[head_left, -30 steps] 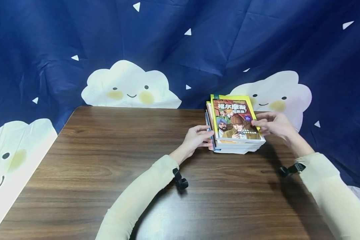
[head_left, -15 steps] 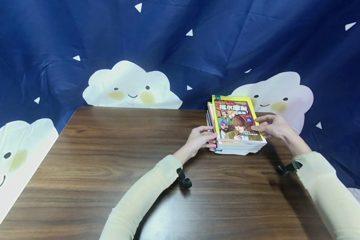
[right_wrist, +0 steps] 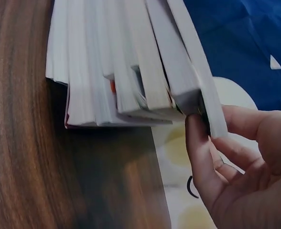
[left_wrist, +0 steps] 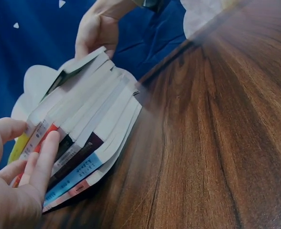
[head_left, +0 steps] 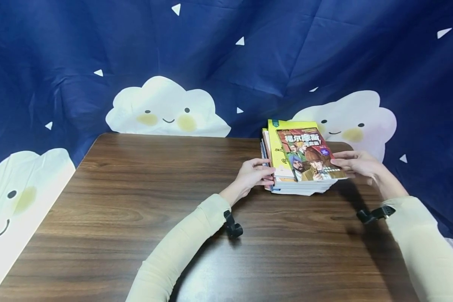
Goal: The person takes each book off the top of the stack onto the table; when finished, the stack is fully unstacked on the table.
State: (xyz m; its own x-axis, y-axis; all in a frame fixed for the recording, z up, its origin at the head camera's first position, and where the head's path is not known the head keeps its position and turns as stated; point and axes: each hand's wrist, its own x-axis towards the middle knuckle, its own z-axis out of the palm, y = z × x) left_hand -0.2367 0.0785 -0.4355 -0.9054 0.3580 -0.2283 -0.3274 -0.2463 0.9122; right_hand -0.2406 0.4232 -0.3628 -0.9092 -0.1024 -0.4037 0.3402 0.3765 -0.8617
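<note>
A book with a detective on its reddish-brown cover (head_left: 311, 153) lies slanted on top of a stack of books (head_left: 300, 187), jutting past its right side. My right hand (head_left: 358, 165) pinches its right edge, the thumb on the cover and fingers underneath, as the right wrist view shows on the top book (right_wrist: 201, 71). Under it, a yellow book (head_left: 279, 157) is partly uncovered on the left. My left hand (head_left: 251, 174) rests against the left side of the stack. In the left wrist view its fairly straight fingers (left_wrist: 46, 157) touch the spines, with the thumb near the yellow spine.
The stack stands at the back right of a brown wooden table (head_left: 154, 201), near its far edge. A dark blue cloth (head_left: 196, 46) with smiling clouds hangs behind. A black wrist camera (head_left: 233, 226) sits on the left forearm and another (head_left: 373, 214) on the right.
The detective book has slid right and turned across the yellow book, with my right hand moving right along with it. My left hand has shifted slightly right and stays at the stack's side.
</note>
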